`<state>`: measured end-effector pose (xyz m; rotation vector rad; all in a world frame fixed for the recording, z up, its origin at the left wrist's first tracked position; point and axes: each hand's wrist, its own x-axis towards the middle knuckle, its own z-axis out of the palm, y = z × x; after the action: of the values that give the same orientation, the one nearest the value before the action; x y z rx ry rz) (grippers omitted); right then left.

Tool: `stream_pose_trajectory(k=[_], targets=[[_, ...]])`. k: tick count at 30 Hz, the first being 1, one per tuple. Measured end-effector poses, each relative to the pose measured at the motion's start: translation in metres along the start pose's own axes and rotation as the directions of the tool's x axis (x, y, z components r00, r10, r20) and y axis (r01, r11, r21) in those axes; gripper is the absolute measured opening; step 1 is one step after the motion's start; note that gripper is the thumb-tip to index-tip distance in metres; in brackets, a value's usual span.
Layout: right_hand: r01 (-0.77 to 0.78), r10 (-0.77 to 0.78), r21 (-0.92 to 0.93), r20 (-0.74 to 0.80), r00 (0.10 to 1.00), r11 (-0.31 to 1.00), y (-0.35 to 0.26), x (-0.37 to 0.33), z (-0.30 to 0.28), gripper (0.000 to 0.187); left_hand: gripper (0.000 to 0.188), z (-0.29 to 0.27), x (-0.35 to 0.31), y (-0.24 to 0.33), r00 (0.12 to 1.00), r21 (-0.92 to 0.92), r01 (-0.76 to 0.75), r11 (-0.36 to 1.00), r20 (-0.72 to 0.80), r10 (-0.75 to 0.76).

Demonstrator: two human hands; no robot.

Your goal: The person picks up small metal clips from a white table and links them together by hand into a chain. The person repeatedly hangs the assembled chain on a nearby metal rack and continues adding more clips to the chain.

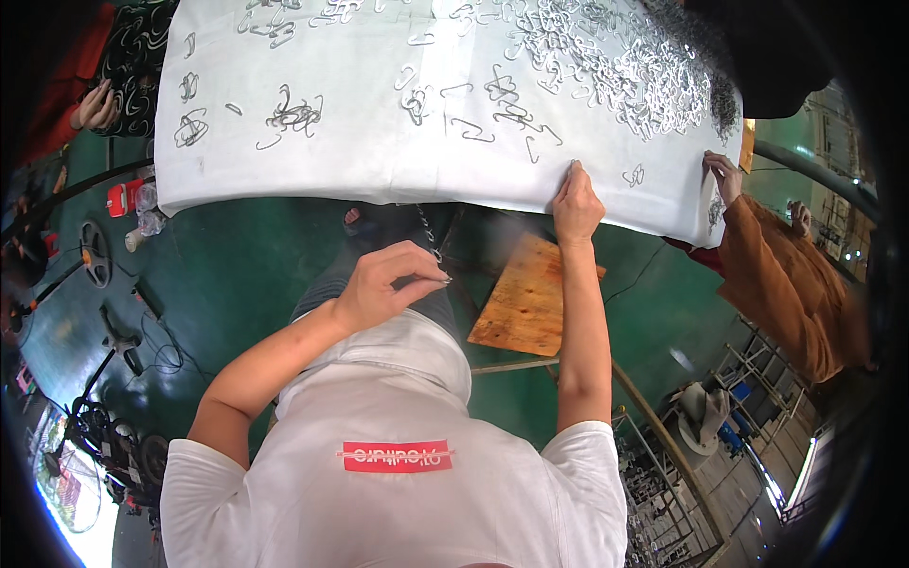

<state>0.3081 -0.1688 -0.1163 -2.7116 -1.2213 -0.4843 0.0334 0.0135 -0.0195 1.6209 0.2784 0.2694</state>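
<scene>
My left hand is held in front of my waist with thumb and forefinger pinched together. A thin string of linked metal pieces shows just beyond those fingertips; whether they grip it is hard to make out. At the near edge of the white-covered table, my right hand has its fingertips pressed together over the cloth. Anything between them is too small to name. Bent silver wire hooks lie beyond it, among them a loose row of hooks and a small pair.
A big heap of hooks covers the far right of the table. At the right, a person in a brown sleeve reaches to the table; another person's hand is at the left. A wooden board sits below the table edge.
</scene>
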Motion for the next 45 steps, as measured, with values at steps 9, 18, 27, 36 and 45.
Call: stream_pose_trajectory(k=[9, 18, 27, 36, 45], targets=[[-0.040, 0.040, -0.008, 0.069, 0.997, 0.999, 0.000, 0.000, -0.001, 0.020, 0.012, 0.010, -0.002, 0.000, 1.000, -0.052, -0.031, 0.998, -0.006, 0.031], [-0.679, 0.492, 0.732, 0.612, 0.619, -0.057, -0.068, -0.022, -0.113, 0.014, 0.010, 0.032, 0.013, -0.006, 0.994, -0.049, -0.078, 0.996, 0.076, 0.081], [-0.461, 0.435, 0.801, 0.596, 0.674, -0.383, -0.135, -0.095, -0.164, 0.010, 0.014, 0.045, 0.009, 0.004, 0.987, -0.037, -0.042, 0.998, 0.154, 0.048], [-0.448, 0.570, 0.863, 0.495, 0.655, -0.234, -0.148, -0.101, -0.160, 0.008, 0.018, 0.046, 0.002, 0.011, 0.988, -0.005, -0.094, 0.996, 0.124, 0.094], [-0.313, 0.604, 0.944, 0.312, 0.733, -0.108, -0.163, -0.100, -0.152, 0.008, 0.025, 0.032, 0.002, -0.003, 0.986, 0.116, -0.165, 0.979, 0.023, 0.163]])
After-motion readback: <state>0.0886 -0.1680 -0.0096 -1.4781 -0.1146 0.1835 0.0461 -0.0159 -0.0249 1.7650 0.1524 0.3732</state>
